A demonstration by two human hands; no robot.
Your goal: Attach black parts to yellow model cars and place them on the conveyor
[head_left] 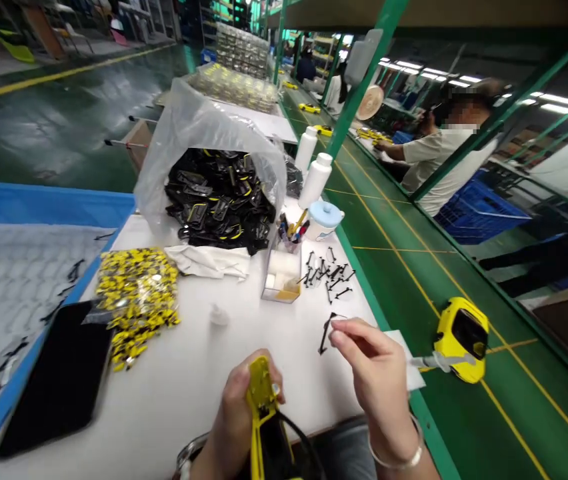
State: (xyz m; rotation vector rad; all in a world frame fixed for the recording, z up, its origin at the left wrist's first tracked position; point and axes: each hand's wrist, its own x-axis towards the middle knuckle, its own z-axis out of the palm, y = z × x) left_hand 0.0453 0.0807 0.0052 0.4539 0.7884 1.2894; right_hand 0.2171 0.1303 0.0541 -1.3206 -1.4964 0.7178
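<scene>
My left hand (pixel 237 407) is wrapped around a yellow and black toy car body (pixel 263 393), held end-on at the bottom of the view. The fingers of my right hand (pixel 374 360) are pinched together at a thin black rod-shaped part (pixel 325 337) with wider ends; the exact contact is partly hidden by the fingertips. More of these black parts (pixel 331 273) lie scattered farther up the white table (pixel 189 387). Beside my right wrist a translucent, narrow-tipped tube (pixel 439 361) sticks out over a white paper sheet (pixel 409 360).
A bag of black parts (pixel 219 193), a bag of small yellow-black pieces (pixel 139 293) and a black tablet-like slab (pixel 59 380) lie left. A pen box (pixel 284 270) and white bottles (pixel 317 177) stand behind. The green conveyor (pixel 389 267) carries a yellow toy car (pixel 464 337); a person (pixel 444 160) sits beyond.
</scene>
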